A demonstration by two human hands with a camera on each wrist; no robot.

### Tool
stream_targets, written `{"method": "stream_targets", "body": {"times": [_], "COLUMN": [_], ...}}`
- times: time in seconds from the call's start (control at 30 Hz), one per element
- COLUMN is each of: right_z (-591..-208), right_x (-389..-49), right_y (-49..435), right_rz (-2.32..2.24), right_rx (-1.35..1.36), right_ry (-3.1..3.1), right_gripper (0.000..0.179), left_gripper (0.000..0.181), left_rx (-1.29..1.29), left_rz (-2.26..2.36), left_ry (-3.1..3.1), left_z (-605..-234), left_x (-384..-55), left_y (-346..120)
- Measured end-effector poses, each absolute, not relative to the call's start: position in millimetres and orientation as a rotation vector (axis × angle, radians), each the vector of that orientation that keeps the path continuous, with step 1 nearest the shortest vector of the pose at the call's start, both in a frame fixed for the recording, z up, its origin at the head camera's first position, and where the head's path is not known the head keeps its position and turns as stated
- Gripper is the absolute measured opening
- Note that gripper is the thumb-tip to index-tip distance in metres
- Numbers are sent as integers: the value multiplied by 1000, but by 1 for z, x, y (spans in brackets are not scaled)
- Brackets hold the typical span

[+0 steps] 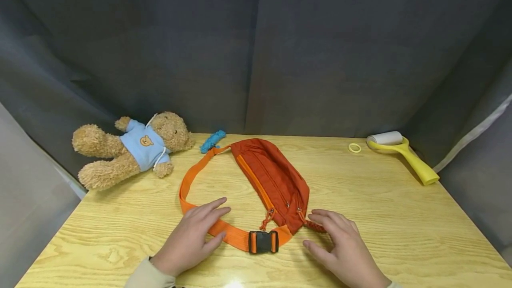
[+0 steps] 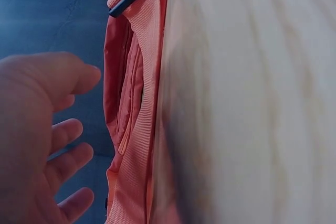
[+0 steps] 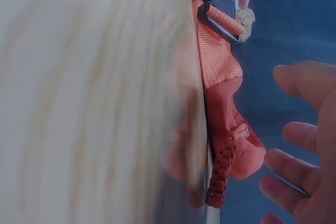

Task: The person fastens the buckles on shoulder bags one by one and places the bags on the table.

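A red waist bag [image 1: 270, 177] lies on the wooden table with its orange strap [image 1: 196, 172] looped out to the left. The black buckle [image 1: 263, 242] is fastened at the front of the loop. My left hand [image 1: 194, 234] hovers over the strap with spread, relaxed fingers; in the left wrist view a gap shows between fingers and strap [image 2: 142, 129]. On the other side, my right hand [image 1: 344, 246] is beside the bag's lower right end, near a braided red cord [image 3: 222, 171]. Its fingers are loosely extended and hold nothing.
A teddy bear [image 1: 146, 146] in a blue hoodie lies at the back left. Beside it is a bundle of blue cord [image 1: 213, 141]. Toward the back right are a small yellow ring [image 1: 354, 148] and a lint roller [image 1: 416, 163] with a yellow handle. Dark curtains [image 1: 256, 57] hang behind the table.
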State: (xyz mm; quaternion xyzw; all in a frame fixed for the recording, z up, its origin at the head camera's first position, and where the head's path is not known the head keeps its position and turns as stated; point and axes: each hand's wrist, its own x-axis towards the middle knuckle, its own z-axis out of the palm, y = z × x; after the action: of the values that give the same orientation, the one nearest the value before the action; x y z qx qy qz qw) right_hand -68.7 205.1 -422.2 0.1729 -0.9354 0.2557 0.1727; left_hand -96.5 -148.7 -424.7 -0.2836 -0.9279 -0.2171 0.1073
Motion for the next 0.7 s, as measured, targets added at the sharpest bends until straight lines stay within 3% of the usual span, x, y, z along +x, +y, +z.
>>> {"method": "stream_targets", "body": {"times": [0.7], "right_z": [-421], "right_x": [-67], "right_y": [208], "right_rz": [690], "right_rx": [493], "right_ry": [-2658], "right_gripper": [51], "left_gripper": [52], "left_rx": [-809], "left_rz": [-594], "left_ry": [-2747], "left_z": [-425], "left_x": [-95], "left_y": [-153]}}
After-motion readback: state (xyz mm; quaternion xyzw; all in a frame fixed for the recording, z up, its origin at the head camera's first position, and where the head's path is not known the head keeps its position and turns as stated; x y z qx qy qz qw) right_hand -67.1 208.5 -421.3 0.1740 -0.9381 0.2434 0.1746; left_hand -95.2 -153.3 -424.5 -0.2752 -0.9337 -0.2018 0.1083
